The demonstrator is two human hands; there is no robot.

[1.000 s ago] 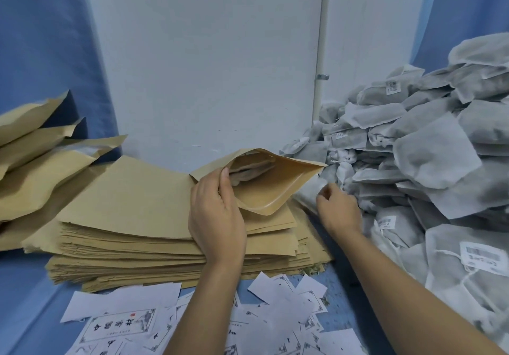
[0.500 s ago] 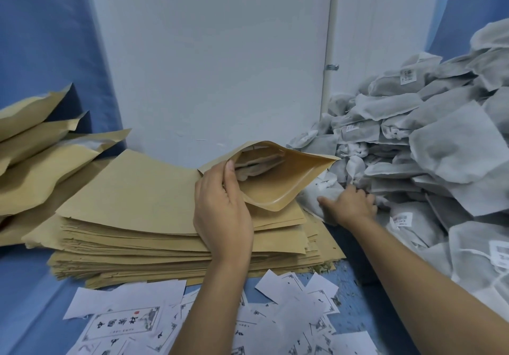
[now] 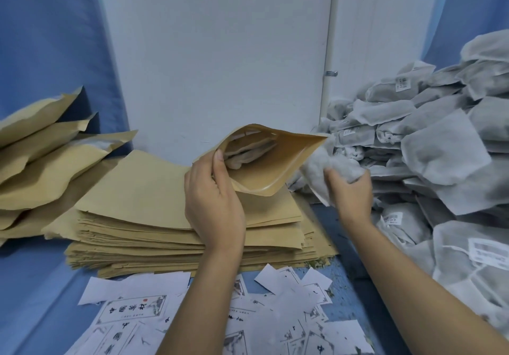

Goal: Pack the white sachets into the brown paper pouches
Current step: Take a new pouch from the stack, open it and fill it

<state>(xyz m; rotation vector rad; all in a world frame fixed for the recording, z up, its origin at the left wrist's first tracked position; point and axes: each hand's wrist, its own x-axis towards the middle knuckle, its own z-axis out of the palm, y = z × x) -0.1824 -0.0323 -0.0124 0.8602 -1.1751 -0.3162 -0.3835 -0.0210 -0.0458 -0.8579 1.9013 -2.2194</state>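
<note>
Blue worktop (image 3: 41,286): the right hand (image 3: 351,192), earlier reaching into the pile (image 3: 440,148), now grips a white sachet (image 3: 325,167) beside the pouch (image 3: 264,173) mouth the left hand (image 3: 214,206) pinches open; insertion seems next.

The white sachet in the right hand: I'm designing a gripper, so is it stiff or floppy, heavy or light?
Probably floppy: the sachet bunches and creases in the right hand. Likely light: one hand alone holds it up.

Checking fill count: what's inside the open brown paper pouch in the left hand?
The open brown paper pouch, gripped by the left hand, shows crumpled white sachets inside. Its front wall hides the rest; count unknown. The right hand grips a loose white sachet outside the mouth.
</note>
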